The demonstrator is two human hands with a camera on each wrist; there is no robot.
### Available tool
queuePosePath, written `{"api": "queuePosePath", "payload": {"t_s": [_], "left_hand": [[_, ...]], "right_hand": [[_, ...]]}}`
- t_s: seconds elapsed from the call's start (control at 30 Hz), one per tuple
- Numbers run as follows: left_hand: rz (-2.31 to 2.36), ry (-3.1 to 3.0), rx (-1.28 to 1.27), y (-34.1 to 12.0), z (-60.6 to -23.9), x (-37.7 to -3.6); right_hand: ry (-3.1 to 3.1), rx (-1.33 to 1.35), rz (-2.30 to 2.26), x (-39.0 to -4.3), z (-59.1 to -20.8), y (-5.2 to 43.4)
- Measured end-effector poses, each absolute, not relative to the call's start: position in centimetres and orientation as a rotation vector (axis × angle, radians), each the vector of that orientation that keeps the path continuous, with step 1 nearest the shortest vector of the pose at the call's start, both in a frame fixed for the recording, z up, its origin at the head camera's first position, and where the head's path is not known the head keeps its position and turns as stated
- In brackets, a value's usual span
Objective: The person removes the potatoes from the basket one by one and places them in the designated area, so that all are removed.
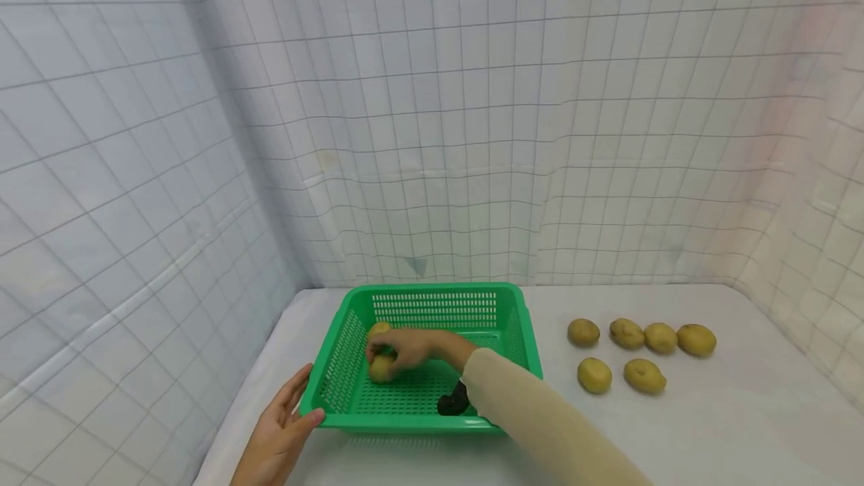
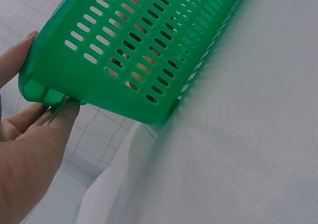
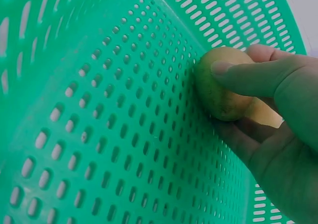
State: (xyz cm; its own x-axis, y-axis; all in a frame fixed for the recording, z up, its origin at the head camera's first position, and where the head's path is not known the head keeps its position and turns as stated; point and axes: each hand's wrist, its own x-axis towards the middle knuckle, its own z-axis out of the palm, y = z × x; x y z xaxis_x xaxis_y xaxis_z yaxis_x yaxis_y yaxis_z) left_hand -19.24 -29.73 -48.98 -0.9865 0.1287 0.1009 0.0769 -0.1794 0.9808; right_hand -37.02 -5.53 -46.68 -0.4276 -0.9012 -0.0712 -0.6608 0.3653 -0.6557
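Observation:
A green plastic basket (image 1: 432,421) with slotted walls sits on the white table. At its near left corner my left hand (image 1: 277,426) grips the rim, thumb above and fingers beneath; the left wrist view shows the fingers (image 2: 64,115) tucked under that edge. Inside the basket, toward its left side, my right hand (image 1: 408,346) holds a potato (image 3: 218,82) between thumb and fingers, low against the perforated floor. Just behind it lies another potato (image 1: 379,328), partly hidden by the hand.
Several potatoes lie on the table to the right of the basket, among them a front one (image 1: 595,375) and a far right one (image 1: 697,340). White gridded sheeting (image 1: 439,133) stands behind and on both sides. A black strap (image 1: 454,400) shows beneath the right sleeve.

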Motion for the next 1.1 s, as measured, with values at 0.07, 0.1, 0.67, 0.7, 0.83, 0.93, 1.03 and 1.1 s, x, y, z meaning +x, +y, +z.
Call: {"api": "queuePosePath", "payload": {"t_s": [0.07, 0.1, 0.67, 0.7, 0.83, 0.93, 1.03, 1.1], "left_hand": [[2.366, 1.995, 0.243, -29.7, -48.9, -19.3], [2.366, 1.993, 0.241, -29.7, -48.9, -19.2], [2.353, 1.998, 0.249, -29.8, -48.9, -19.3], [2.350, 2.004, 0.243, -29.8, -48.9, -19.3], [2.329, 2.026, 0.195, -29.9, -49.0, -19.1], [2.308, 2.044, 0.162, -29.8, -48.9, -19.1], [2.302, 2.055, 0.172, -29.7, -48.9, -19.1], [2.303, 2.061, 0.187, -29.6, -48.8, -19.1]], "right_hand": [[2.210, -1.363, -0.770, -37.0, -46.7, -5.6], [2.208, -1.363, -0.768, -37.0, -46.6, -5.5], [2.007, -1.321, -1.062, -37.9, -44.3, -4.4], [2.004, -1.305, -1.078, -37.9, -44.2, -4.3], [2.001, -1.302, -1.107, -38.0, -43.8, -3.9], [1.999, -1.294, -1.137, -38.1, -43.4, -3.5], [2.007, -1.285, -1.177, -38.3, -43.1, -2.9], [2.006, -1.277, -1.211, -38.5, -43.0, -2.5]]}}
